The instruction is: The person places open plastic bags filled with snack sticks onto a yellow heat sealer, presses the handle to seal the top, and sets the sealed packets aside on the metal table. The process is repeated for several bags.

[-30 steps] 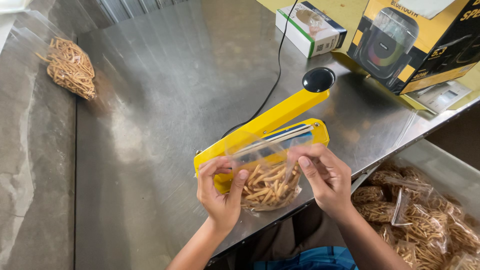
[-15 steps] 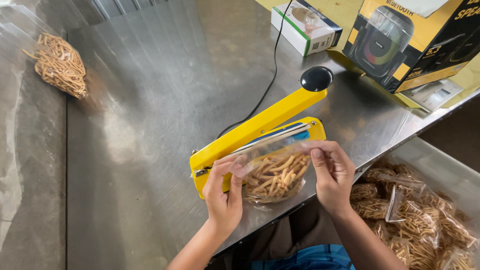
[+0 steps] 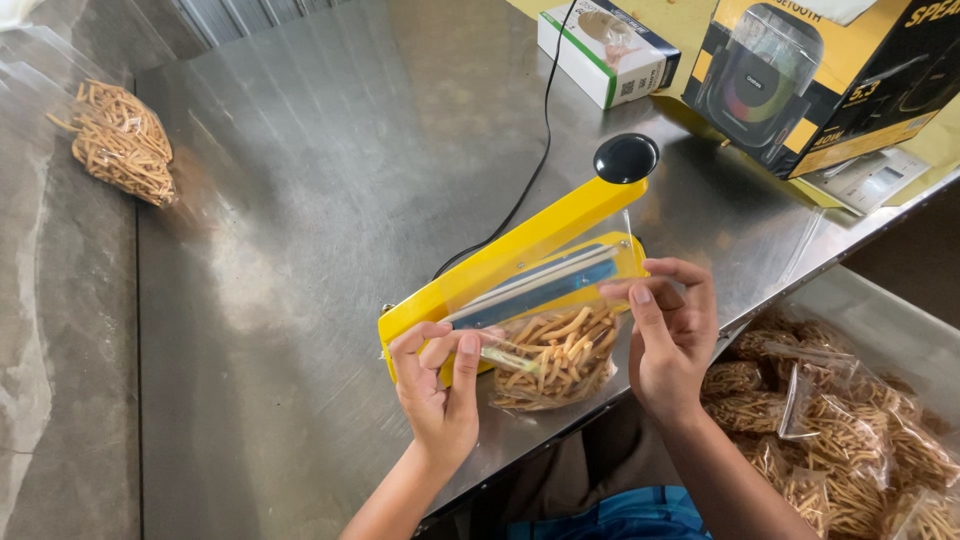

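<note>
A clear plastic bag of tan snack sticks (image 3: 552,358) lies at the near edge of a steel table (image 3: 300,220). Its open top rests across the sealing bar of a yellow heat sealer (image 3: 520,260), whose arm with a black knob (image 3: 625,157) is raised. My left hand (image 3: 438,385) pinches the bag's left top corner. The right top corner is held between the fingers of my right hand (image 3: 668,330).
A sealed bag of the same sticks (image 3: 120,140) lies at the far left. A black cord (image 3: 535,150) runs from the sealer toward the back. Two printed cardboard boxes (image 3: 610,45) (image 3: 820,80) stand at the back right. A bin of several filled bags (image 3: 850,430) sits low right.
Both hands have drawn the bag's top edge out flat and moved it further up onto the sealing bar. The sealer arm stays raised.
</note>
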